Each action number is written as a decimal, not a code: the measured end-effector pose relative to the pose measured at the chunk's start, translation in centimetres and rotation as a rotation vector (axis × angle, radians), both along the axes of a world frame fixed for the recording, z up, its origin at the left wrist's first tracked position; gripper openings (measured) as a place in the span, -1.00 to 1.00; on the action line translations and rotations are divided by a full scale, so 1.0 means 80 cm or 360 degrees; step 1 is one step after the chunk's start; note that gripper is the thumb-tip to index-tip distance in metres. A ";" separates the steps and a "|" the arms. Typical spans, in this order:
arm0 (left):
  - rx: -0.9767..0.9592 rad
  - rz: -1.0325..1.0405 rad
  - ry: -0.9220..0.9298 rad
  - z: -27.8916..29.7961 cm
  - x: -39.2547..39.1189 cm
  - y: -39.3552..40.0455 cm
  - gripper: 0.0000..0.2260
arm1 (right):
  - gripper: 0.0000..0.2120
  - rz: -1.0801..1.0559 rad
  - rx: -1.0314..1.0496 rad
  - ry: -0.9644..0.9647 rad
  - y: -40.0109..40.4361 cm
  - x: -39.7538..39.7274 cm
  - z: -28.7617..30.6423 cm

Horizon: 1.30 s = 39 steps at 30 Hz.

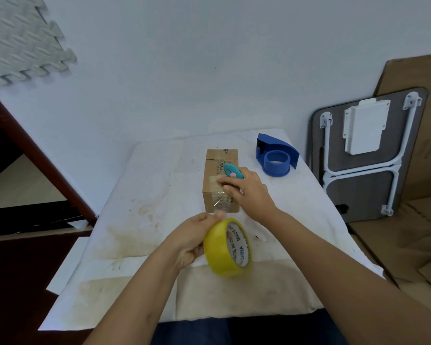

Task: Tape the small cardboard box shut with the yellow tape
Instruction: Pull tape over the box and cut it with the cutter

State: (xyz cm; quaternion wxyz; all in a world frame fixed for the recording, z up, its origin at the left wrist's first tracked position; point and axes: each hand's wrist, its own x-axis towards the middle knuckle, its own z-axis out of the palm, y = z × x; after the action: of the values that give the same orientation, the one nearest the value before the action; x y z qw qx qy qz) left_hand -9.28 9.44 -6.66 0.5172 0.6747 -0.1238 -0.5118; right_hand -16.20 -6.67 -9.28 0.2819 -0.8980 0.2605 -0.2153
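Nearest the camera, the roll of yellow tape (pixel 228 247) is being held upright and a little tilted in the left hand (pixel 194 239), whose fingers are curling around its outer band while the thumb and forefinger are pinching together at the roll's upper edge, just below the box. A clear strip of tape (pixel 220 201) is stretching from that pinch up the near face of the small cardboard box (pixel 220 180) and over its top edge. That box is sitting closed near the middle of the table (pixel 159 195), which is wearing a stained white cover. The right hand (pixel 249 190) is resting on the box's right side, its fingertips (pixel 223 181) pressing on the taped top, and it is gripping a small teal cutter (pixel 232 171) with a pink button that is pointing out over the lid. Farther back and to the right, a blue tape dispenser (pixel 276 156) is standing apart from the box, its round hub holding no roll. Beyond the table's right edge, a folded lap table (pixel 363 155) is leaning against the wall.
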 end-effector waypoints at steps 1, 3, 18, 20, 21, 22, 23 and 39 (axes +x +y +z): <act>-0.0005 0.0001 -0.0036 0.001 0.001 0.001 -0.74 | -0.72 0.0000 -0.0001 0.0004 0.000 0.001 0.000; -0.0007 0.0002 -0.0162 0.010 0.004 0.003 -0.77 | -0.72 -0.0002 0.0004 -0.0002 -0.002 0.001 0.000; -0.0039 -0.0144 0.0026 0.020 -0.006 0.003 -0.76 | -0.71 -0.0007 0.0034 0.0001 -0.001 0.004 -0.004; -0.0044 -0.0134 0.0112 0.021 -0.008 -0.002 -0.76 | -0.71 -0.0011 0.0031 -0.0010 -0.001 0.003 -0.003; -0.0050 -0.0123 0.0135 0.021 -0.007 -0.005 -0.74 | -0.71 -0.0013 0.0027 -0.0011 -0.001 0.003 -0.003; -0.0053 -0.0111 0.0147 0.020 -0.004 -0.007 -0.72 | -0.71 -0.0013 0.0024 -0.0010 -0.001 0.003 -0.002; -0.0053 -0.0104 0.0148 0.020 -0.002 -0.009 -0.71 | -0.71 -0.0013 0.0024 -0.0009 -0.001 0.003 -0.002; -0.0110 0.0011 0.0056 0.013 -0.003 -0.008 -0.78 | -0.73 -0.0066 0.0032 0.0032 0.008 0.002 0.012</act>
State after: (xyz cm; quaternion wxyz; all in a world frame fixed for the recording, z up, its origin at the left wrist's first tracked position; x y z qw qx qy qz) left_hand -9.52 8.83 -5.65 0.5441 0.6479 -0.1299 -0.5171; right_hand -16.03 -6.02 -8.36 0.2836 -0.8916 0.2842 -0.2093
